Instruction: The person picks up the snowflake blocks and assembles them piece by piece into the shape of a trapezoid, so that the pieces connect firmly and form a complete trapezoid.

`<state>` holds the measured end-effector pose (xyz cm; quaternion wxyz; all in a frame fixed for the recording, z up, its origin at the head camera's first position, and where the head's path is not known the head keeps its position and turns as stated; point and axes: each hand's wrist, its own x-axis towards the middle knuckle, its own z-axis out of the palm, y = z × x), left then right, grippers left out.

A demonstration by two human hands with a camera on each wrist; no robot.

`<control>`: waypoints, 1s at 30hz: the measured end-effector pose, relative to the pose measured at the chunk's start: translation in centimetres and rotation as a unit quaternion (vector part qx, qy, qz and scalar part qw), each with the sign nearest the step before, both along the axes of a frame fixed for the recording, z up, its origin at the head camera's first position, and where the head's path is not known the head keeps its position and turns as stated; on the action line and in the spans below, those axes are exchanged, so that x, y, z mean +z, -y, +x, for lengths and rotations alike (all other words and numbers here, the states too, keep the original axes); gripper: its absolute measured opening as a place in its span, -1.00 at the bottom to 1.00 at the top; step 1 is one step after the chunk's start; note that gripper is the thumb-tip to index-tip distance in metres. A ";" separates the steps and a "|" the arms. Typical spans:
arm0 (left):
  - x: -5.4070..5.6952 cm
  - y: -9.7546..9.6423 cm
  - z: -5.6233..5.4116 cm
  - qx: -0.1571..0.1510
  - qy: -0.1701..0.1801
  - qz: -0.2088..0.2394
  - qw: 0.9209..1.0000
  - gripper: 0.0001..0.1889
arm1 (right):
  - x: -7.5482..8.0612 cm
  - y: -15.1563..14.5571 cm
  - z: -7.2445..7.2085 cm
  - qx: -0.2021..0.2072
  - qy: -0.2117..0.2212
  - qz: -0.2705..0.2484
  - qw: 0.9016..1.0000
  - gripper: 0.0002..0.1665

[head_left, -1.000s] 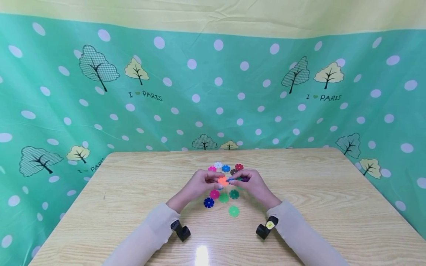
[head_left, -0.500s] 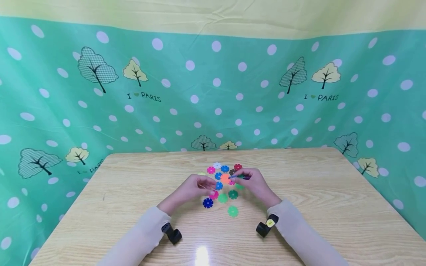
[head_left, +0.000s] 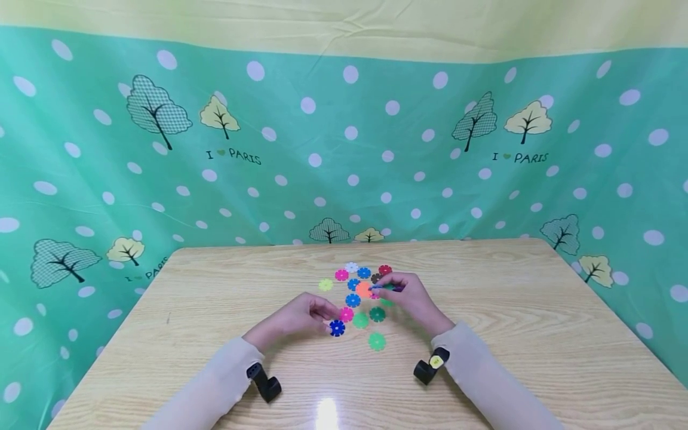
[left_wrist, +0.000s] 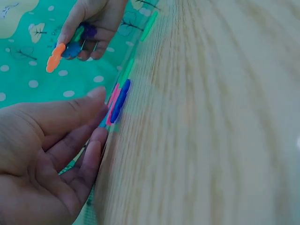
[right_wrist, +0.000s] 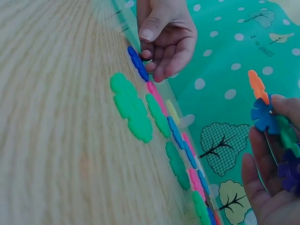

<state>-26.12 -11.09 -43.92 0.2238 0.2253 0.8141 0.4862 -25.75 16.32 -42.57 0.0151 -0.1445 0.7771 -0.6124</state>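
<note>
From my end the right hand (head_left: 407, 297) angles in over the loose discs (head_left: 361, 321) on the desk (head_left: 484, 280), while the left hand (head_left: 299, 315) sits low at their left edge, fingers loosely bent. The little chain of joined discs (right_wrist: 266, 117) is up in the air in my right, long axis roughly sideways, orange disc (right_wrist: 258, 87) pointing left, purple disc (right_wrist: 289, 172) tucked near the palm. Right grip's pinching that chain; left grip's parted just beside the dark blue disc (head_left: 337, 328), can't tell if touching.
</note>
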 end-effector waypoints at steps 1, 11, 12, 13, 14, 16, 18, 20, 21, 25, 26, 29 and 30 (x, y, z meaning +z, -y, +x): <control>-0.1 0.0 0.0 -0.003 -0.006 -0.004 1.000 -0.66 | 0.0 0.0 0.0 0.000 0.000 0.000 1.000 -0.81; -0.6 0.1 -0.2 -0.039 -0.041 -0.010 0.998 -0.70 | 0.1 0.1 0.1 -0.001 0.010 0.000 1.000 -0.79; -0.6 0.1 -0.1 -0.041 -0.042 -0.010 0.998 -0.71 | 0.0 0.1 0.1 -0.003 0.011 0.003 1.000 -0.79; -0.6 0.1 -0.1 -0.044 -0.042 -0.009 0.998 -0.71 | 0.0 0.1 0.1 -0.004 0.011 0.005 1.000 -0.79; -0.6 0.1 -0.1 -0.046 -0.042 -0.009 0.998 -0.71 | 0.0 0.1 0.1 -0.005 0.012 0.007 1.000 -0.79; -0.7 0.1 -0.1 -0.050 -0.043 -0.008 0.998 -0.71 | -0.1 0.2 0.1 -0.006 0.012 0.010 1.000 -0.79; -0.8 0.1 -0.1 -0.056 -0.043 -0.004 0.998 -0.70 | -0.1 0.2 0.1 -0.008 0.012 0.014 1.000 -0.78; -0.8 0.1 -0.2 -0.060 -0.044 -0.003 0.997 -0.70 | -0.1 0.2 0.1 -0.009 0.014 0.015 1.000 -0.79; -0.8 0.1 -0.2 -0.062 -0.045 -0.003 0.997 -0.70 | -0.1 0.2 0.1 -0.010 0.015 0.015 1.000 -0.79; -0.9 0.2 -0.2 -0.069 -0.054 -0.005 0.996 -0.69 | -0.1 0.3 0.1 -0.010 0.015 0.015 1.000 -0.81; -0.9 0.2 -0.2 -0.071 -0.057 -0.006 0.996 -0.69 | -0.2 0.3 0.1 -0.010 0.014 0.015 1.000 -0.81; -0.9 0.2 -0.2 -0.073 -0.066 -0.012 0.995 -0.68 | -0.2 0.3 0.0 -0.007 0.009 0.016 1.000 -0.80; -0.8 0.1 -0.2 -0.073 -0.068 -0.013 0.995 -0.68 | -0.2 0.3 0.0 -0.008 0.011 0.015 1.000 -0.81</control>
